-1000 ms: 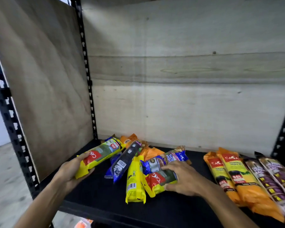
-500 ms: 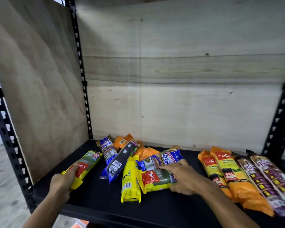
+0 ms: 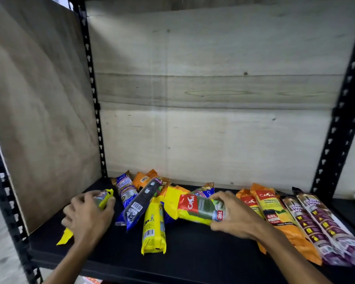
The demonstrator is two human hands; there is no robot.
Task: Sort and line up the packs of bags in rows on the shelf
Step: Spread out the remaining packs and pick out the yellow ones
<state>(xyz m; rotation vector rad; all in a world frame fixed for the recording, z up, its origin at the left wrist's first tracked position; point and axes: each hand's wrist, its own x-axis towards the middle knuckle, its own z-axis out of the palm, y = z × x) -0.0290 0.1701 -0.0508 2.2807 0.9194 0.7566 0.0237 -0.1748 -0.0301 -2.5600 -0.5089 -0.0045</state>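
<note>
My left hand [image 3: 88, 216] presses a yellow pack of bags [image 3: 105, 198] flat on the black shelf [image 3: 193, 257], close to the left wall. My right hand [image 3: 232, 216] grips a second yellow pack with a red label [image 3: 197, 208] and holds it slightly off the heap. Between the hands lies a loose heap: a yellow pack [image 3: 153, 226] pointing at me, a dark blue pack [image 3: 140, 203], a blue pack [image 3: 125, 187] and an orange pack [image 3: 143, 178] behind. On the right, two orange packs [image 3: 275, 214] and two purple packs [image 3: 318, 224] lie side by side.
Plywood panels close the shelf at the back [image 3: 213, 119] and on the left side [image 3: 39, 119]. Black perforated posts stand at the back left [image 3: 91, 89], back right [image 3: 344, 109] and front left [image 3: 6, 191]. Bare black shelf runs along the front edge.
My left hand has set its yellow pack down by the left wall and now lies over it. My right hand has closed on the red-labelled yellow pack and drawn it rightward out of the heap.
</note>
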